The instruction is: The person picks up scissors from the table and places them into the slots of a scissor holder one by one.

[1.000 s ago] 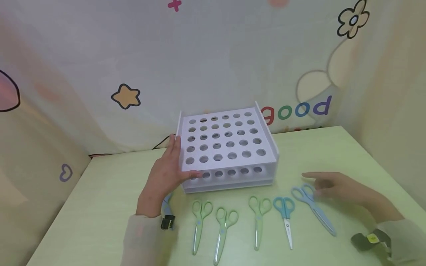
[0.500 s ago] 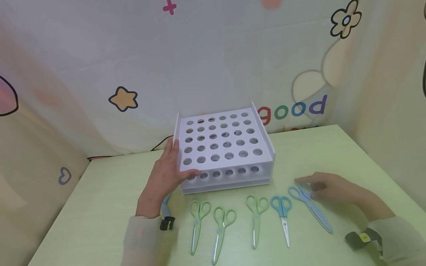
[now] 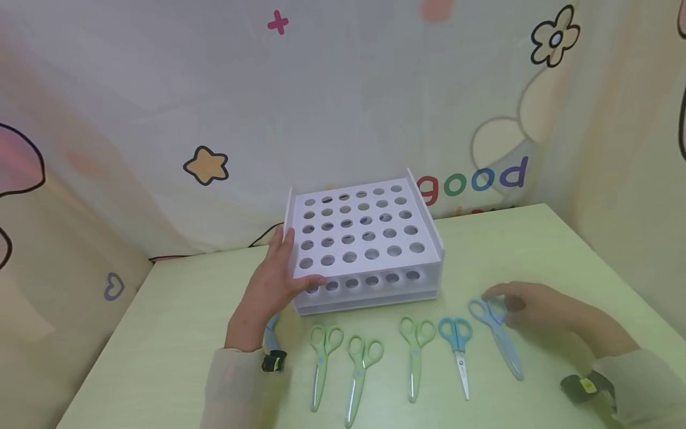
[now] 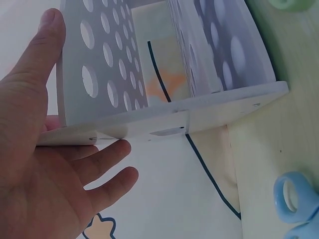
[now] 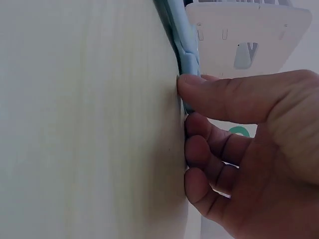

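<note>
A white rack with rows of round holes stands at the back of the table. My left hand holds its left side, thumb over the front edge and fingers along the outer side wall; in the left wrist view the thumb lies by the holed board. At the right, my right hand is at the handles of light blue scissors, which lie on the table. In the right wrist view its thumb and curled fingers pinch a handle loop.
In front of the rack lie three green scissors, a left one, a middle one and a right one, with blue scissors beside them. Another light blue pair is partly hidden by my left wrist. A patterned curtain hangs behind.
My right hand's pointing index finger has bent down onto the light blue scissors, whose tip has swung a little left. The left hand keeps its place on the rack.
</note>
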Motion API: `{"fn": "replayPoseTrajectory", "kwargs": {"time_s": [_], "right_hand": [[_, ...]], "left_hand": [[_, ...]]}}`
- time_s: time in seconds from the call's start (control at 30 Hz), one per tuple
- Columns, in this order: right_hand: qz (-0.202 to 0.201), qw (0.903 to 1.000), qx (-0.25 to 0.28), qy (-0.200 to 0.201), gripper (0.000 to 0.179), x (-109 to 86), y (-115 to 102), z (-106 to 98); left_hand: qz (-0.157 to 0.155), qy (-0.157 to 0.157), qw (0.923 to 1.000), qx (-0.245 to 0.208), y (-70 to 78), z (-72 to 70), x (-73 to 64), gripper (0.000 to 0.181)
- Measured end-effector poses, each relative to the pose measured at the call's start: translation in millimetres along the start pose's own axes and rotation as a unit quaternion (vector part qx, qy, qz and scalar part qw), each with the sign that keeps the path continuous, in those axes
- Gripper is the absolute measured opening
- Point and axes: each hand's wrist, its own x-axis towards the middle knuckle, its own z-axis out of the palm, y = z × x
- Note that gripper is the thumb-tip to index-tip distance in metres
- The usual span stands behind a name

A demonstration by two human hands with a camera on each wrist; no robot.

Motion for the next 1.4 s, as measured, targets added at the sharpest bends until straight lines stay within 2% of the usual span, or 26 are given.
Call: {"fn": "replayPoseTrajectory", "kwargs": {"time_s": [0.23, 0.57, 0.67, 0.9, 1.07, 1.17, 1.27, 1.4], "right_hand": [[0.01, 0.9999, -0.008, -0.009, 0.04, -0.8, -2.0, -0.4], [-0.004, 0.9993, -0.037, 0.005, 0.035, -9.3, 14.0, -7.0], [0.002, 0.9998, -0.02, -0.002, 0.033, -15.3, 15.8, -13.0], [0.046, 0.9985, 0.019, -0.021, 0.03, -28.2, 17.1, -32.4], [0.009, 0.9985, 0.054, 0.005, 0.025, -31.9, 15.0, -40.0], [-0.012, 0.9946, 0.102, 0.014, 0.028, -31.3, 12.2, -44.3], [-0.009, 0.9884, 0.151, 0.016, 0.033, -29.5, 8.9, -48.6], [-0.028, 0.9839, 0.172, 0.036, 0.029, -28.4, 5.0, -52.6]], "left_hand": [[-0.004, 0.001, 1.0, -0.005, -1.4, 1.7, 0.0, 0.121], [-0.005, 0.005, 0.9999, -0.008, 2.4, 0.3, -1.0, 0.113], [-0.01, 0.005, 0.9999, -0.008, 2.8, 0.8, -0.8, 0.112], [-0.008, 0.007, 0.9999, -0.006, 1.4, 0.3, -1.1, 0.111], [-0.007, 0.008, 0.9999, -0.008, 1.6, 0.9, -1.4, 0.111], [-0.01, 0.007, 0.9999, -0.008, 2.1, 1.1, -1.4, 0.111], [-0.014, 0.008, 0.9998, -0.01, 2.8, 0.7, -1.5, 0.111], [-0.014, 0.009, 0.9998, -0.008, 3.3, 0.3, -1.5, 0.111]]}}
